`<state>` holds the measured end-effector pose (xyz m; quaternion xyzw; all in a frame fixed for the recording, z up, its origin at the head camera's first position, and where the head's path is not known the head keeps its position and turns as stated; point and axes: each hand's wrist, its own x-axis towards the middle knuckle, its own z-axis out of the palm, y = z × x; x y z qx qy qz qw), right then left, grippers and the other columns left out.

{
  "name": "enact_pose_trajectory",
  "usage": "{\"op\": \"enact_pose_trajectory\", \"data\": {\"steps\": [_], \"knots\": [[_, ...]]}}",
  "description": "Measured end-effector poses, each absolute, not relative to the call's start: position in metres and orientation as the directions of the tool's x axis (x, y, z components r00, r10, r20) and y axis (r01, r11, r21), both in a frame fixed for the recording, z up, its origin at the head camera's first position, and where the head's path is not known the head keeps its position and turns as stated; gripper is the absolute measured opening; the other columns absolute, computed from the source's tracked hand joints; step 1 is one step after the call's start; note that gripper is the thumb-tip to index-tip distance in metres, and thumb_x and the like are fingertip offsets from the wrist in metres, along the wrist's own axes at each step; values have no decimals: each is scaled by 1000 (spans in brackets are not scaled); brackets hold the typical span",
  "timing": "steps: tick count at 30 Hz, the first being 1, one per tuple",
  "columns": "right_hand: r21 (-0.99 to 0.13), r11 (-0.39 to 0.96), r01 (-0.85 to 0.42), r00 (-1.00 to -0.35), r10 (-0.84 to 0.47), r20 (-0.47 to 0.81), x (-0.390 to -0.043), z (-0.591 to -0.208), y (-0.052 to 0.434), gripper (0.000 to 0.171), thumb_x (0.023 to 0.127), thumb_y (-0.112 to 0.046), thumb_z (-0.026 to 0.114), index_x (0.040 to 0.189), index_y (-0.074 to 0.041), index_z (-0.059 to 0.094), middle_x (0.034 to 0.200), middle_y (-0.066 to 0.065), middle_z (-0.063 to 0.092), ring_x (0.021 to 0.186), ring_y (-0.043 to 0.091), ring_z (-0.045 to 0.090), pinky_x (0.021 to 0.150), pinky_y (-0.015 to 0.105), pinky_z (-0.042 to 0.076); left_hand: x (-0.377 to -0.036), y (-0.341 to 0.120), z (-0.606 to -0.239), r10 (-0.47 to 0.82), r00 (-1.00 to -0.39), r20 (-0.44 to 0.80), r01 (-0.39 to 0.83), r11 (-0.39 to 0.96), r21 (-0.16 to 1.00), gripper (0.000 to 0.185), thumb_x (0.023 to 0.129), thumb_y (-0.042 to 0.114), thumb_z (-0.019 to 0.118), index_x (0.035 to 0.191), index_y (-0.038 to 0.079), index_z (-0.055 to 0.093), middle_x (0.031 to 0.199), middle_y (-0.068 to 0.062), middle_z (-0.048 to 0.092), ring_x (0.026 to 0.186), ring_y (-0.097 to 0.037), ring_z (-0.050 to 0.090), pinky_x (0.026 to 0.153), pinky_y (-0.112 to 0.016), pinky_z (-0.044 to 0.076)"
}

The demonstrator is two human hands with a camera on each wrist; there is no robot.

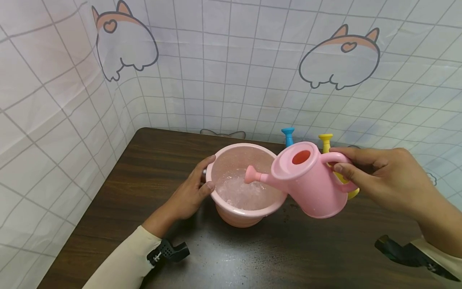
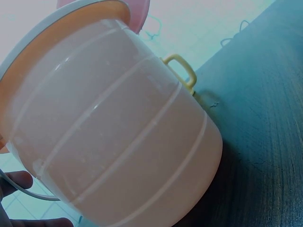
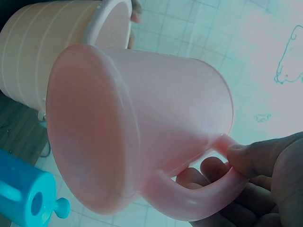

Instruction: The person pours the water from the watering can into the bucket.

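A pink bucket (image 1: 240,218) stands on the dark wooden table, and rippled, bubbly water (image 1: 240,192) shows inside it. My left hand (image 1: 189,190) holds the bucket at the left side of its rim; in the left wrist view its fingers are beside the thin bail. My right hand (image 1: 390,176) grips the handle of a pink watering can (image 1: 317,192), with the thumb over the handle. The can hangs tilted above the right side of the bucket, its sprinkler head (image 1: 251,175) over the water. From the head view, a stream from the spout cannot be made out clearly.
Behind the pink can are a blue sprinkler spout (image 1: 288,136) and a yellow one (image 1: 326,141), their bodies mostly hidden. Wet drops gleam on the table (image 1: 231,257) in front of the bucket. A gridded curtain (image 1: 231,72) with animal drawings borders the back and left.
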<state>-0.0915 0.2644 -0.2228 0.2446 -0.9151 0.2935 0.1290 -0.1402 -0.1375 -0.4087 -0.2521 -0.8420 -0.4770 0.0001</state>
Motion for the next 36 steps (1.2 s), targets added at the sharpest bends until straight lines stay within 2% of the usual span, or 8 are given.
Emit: {"op": "enact_pose_trajectory", "data": {"steps": [4,12,18,23,28,33,36], "knots": [[-464,711,-528,-844,-375,385,-92,-222,264,42,88,-3,80,126,-21,76,99,-6,77,61,4,70,52,18,49,-140,-138,-409,426,-873,240,424,414,806,76,99,75,35,162,36,17,138,-17,47,113,-25,62,88,-49,50],[-429,718,-549,-827,-388,408,-94,-223,265,42,86,-3,82,125,-18,76,94,-19,75,60,1,69,50,17,47,-141,-138,-410,429,-870,244,428,410,806,75,101,73,35,162,34,17,139,-17,47,113,-25,62,88,-49,51],[-439,723,-533,-838,-377,394,-94,-225,266,41,87,-6,82,126,-19,76,93,-14,76,60,1,69,51,16,47,-141,-138,-410,430,-870,239,425,411,807,76,100,74,35,163,34,16,139,-17,46,113,-25,62,88,-49,51],[-466,721,-514,-852,-365,375,-94,-223,264,42,88,-4,81,126,-20,76,96,-15,76,61,3,70,52,17,48,-140,-138,-409,429,-872,238,422,408,810,78,99,75,35,163,34,17,138,-17,48,112,-25,63,88,-49,51],[-462,715,-525,-845,-374,381,-94,-223,264,42,88,-3,81,126,-20,75,97,-14,76,60,3,70,51,17,47,-140,-138,-408,431,-870,239,422,402,813,79,99,76,35,163,34,17,137,-17,48,113,-25,62,88,-49,50],[-453,720,-526,-843,-375,385,-95,-224,265,40,89,-7,81,127,-19,75,96,-5,78,60,2,69,50,17,46,-140,-138,-409,428,-873,236,419,407,811,77,99,75,35,162,35,17,137,-16,48,112,-24,63,88,-49,50],[-453,719,-528,-842,-375,387,-95,-224,265,39,89,-8,81,127,-19,75,97,-6,77,60,2,69,50,17,46,-141,-138,-409,427,-873,235,418,410,811,77,99,76,35,162,36,17,138,-16,48,112,-24,63,88,-50,50]]}}
